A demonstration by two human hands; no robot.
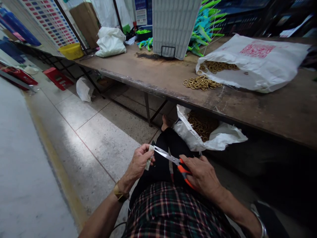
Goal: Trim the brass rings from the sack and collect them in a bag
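Note:
Above my lap, my right hand (201, 173) grips the orange-and-black handles of a pair of scissors (166, 154). The blades point left and are slightly parted. Their tips reach the top of a small pale strip (149, 162), which I cannot tell to be paper, tape or cloth. My left hand (140, 161) pinches this strip between thumb and fingers. Whether the blades touch the strip or only lie beside it is hard to tell.
A brown workbench (138, 69) runs across ahead. On it lie a pile of brass-coloured rings (201, 82) and a white sack (269, 66) spilling more. Another open sack (195, 140) of rings sits below, right of my knees. A grey ribbed panel (175, 26) stands at the back.

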